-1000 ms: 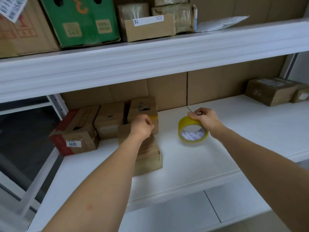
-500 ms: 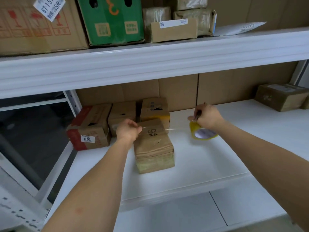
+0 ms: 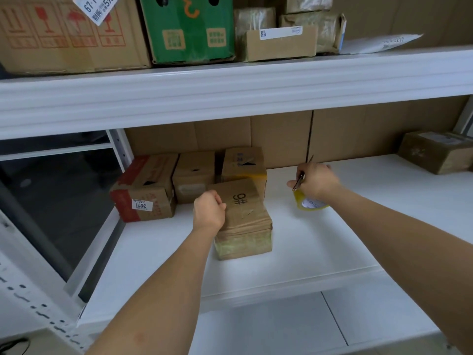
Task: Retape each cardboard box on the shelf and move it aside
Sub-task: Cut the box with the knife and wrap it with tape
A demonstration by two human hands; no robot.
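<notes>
We reach both bare forearms out over the white shelf (image 3: 320, 242). Our left hand (image 3: 208, 210) is curled into a fist, knuckles up, at the left top edge of the box (image 3: 243, 219) marked "9#"; whether it pinches a tape end there we cannot tell, since the fingertips are tucked under and out of sight. Our right hand (image 3: 317, 183) sits further back and to the right, well apart from the box, fingers wrapped round the yellow tape roll (image 3: 308, 203) and a thin metal-tipped tool (image 3: 299, 181) that sticks out between thumb and forefinger. Only the lower rim of the roll shows beneath the palm. What the tool is stays unclear.

The box stands mid-shelf, its near face wrapped in shiny tape. Behind it three more boxes (image 3: 194, 175) line the back-left corner, the rightmost partly hidden by it. Another box (image 3: 435, 152) sits far right, cut off by the frame edge. Cartons (image 3: 189, 29) on the upper shelf are cropped at the top.
</notes>
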